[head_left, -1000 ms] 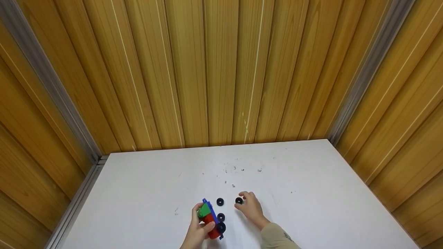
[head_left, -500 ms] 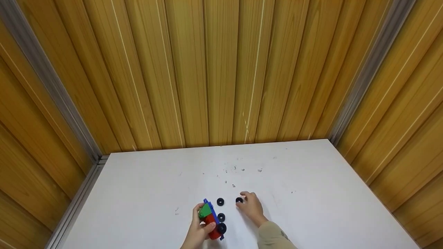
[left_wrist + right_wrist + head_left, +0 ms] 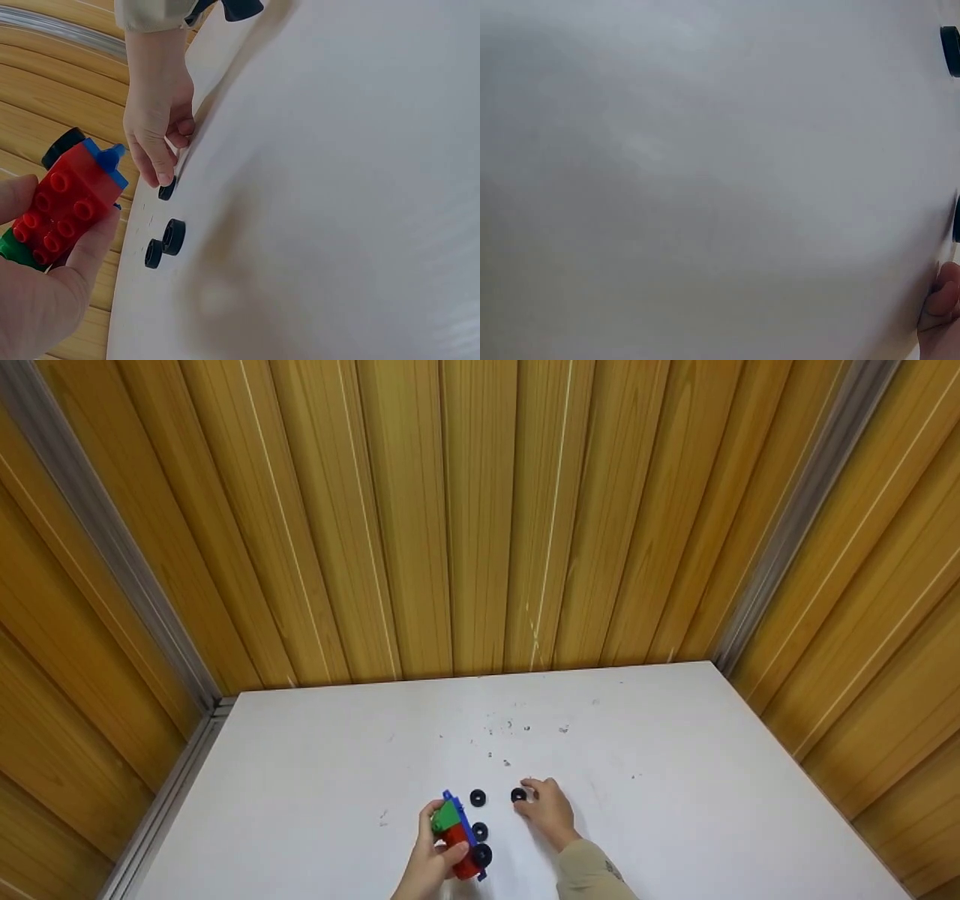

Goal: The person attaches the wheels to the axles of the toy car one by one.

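Observation:
My left hand [image 3: 427, 859] grips a toy train of building blocks [image 3: 457, 840], held tilted above the white table. It has a red studded block [image 3: 64, 202], a green block [image 3: 446, 815] and a blue base with a hook at its end. One black wheel [image 3: 482, 855] is on the side of the base. Farther right, thumb and forefinger of my right hand [image 3: 549, 812] pinch a small black wheel [image 3: 518, 795] at the tabletop. Between the hands lie two loose black wheels, a far one [image 3: 478, 798] and a near one [image 3: 480, 832].
The white table [image 3: 315, 780] carries small dark marks toward its far side. Wood-patterned panels [image 3: 480, 525] stand behind it and at both sides, with grey metal posts in the corners. In the right wrist view, mostly tabletop shows, with part of the right hand [image 3: 941, 307] at the edge.
Little differs. Both hands, the toy train and the loose wheels stay nearly in place; the right hand's fingers and wrist have shifted very slightly.

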The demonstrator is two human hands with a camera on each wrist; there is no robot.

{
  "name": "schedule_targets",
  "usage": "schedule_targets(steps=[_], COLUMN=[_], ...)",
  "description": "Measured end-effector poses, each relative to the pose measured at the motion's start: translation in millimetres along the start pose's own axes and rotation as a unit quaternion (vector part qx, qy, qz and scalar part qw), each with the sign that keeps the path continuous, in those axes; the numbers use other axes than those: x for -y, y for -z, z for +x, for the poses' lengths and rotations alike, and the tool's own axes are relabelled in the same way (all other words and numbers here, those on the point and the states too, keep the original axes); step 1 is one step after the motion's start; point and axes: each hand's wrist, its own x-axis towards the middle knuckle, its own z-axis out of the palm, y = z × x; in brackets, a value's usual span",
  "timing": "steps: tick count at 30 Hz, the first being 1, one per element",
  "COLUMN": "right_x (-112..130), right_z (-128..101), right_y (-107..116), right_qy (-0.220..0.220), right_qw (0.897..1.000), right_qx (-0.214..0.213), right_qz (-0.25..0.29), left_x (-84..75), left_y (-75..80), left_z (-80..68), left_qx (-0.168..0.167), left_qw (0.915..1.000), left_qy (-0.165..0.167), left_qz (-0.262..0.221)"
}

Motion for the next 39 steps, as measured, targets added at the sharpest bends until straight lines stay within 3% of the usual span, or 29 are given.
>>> schedule_targets(steps=[9,26,39], right_x=[4,2,-7], right_z=[-3,-4,-6], right_y=[-2,-5,-4], right_qy=[-0.006,0.006,0.085], right_qw=[1.0,0.999,0.993], right_qx=[-0.017,-0.025,-0.066], right_qz=[-0.022,-0.036,-0.04], left_x=[0.4,-1.9,-0.8], left_y=[0.8,0.5,1.7], left_z=[-2.0,-2.8,-1.4], left_qx=[0.003,0.0,0.005], left_qw=[0.9998,0.9998,0.9998], left_qy=[-0.018,-0.018,-0.019], left_qz=[-0.007,0.004,-0.004])
